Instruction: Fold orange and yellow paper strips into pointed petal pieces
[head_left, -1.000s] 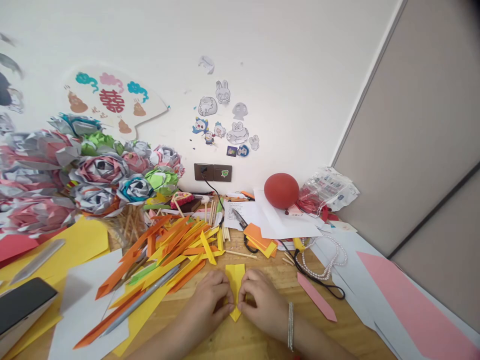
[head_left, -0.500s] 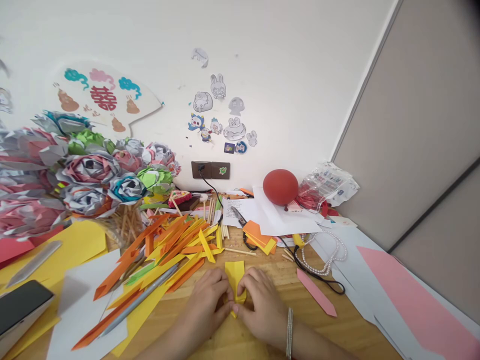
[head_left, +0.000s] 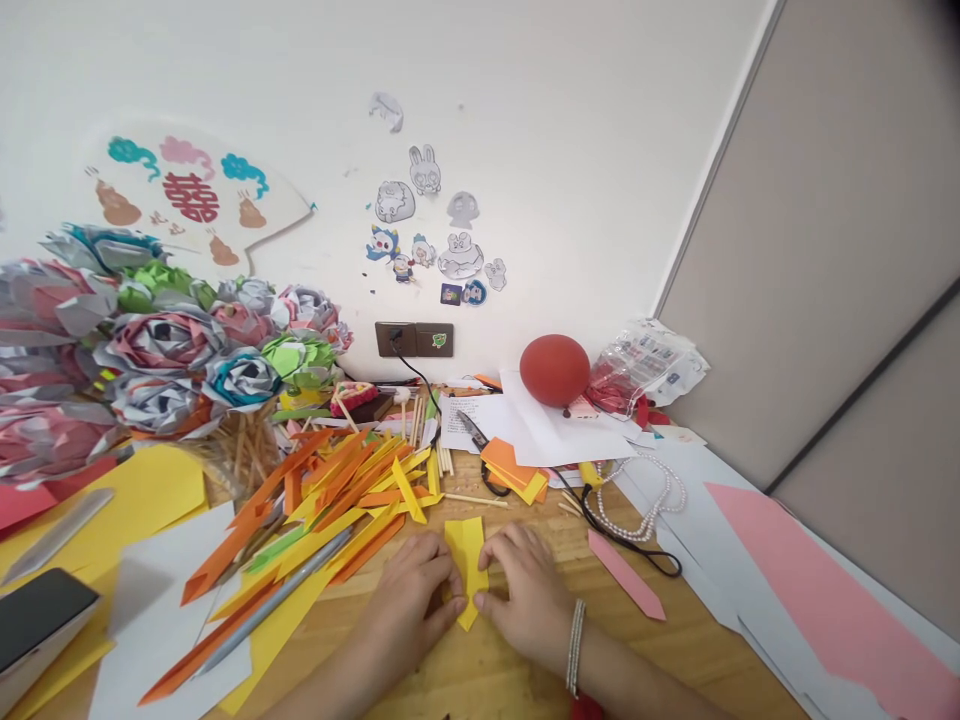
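Observation:
A small creased sheet of yellow paper [head_left: 468, 552] stands out between my two hands, with a pointed near end and a fold line along its length. My left hand [head_left: 416, 590] has thumb and fingers curled on its left edge. On the opposite edge, my right hand [head_left: 527, 588] pinches it between thumb and fingertips; a silvery bracelet circles that wrist. Folded orange and yellow paper strips [head_left: 352, 480] are heaped to the left of my hands. Beyond them lies a small stack of orange and yellow paper pieces [head_left: 514, 470] over dark-handled scissors [head_left: 474, 430].
Paper flowers [head_left: 161, 340] crowd the left, with a phone [head_left: 45, 615] nearer me. A red balloon [head_left: 555, 370] rests at the back by the wall. To the right are a bead string [head_left: 679, 490], a black cord [head_left: 637, 545], a pink strip [head_left: 626, 575] and large sheets [head_left: 817, 600].
My fingertips have moved apart from the middle of the yellow paper to its two edges. Its near end now shows as a point. The whole view has shifted slightly.

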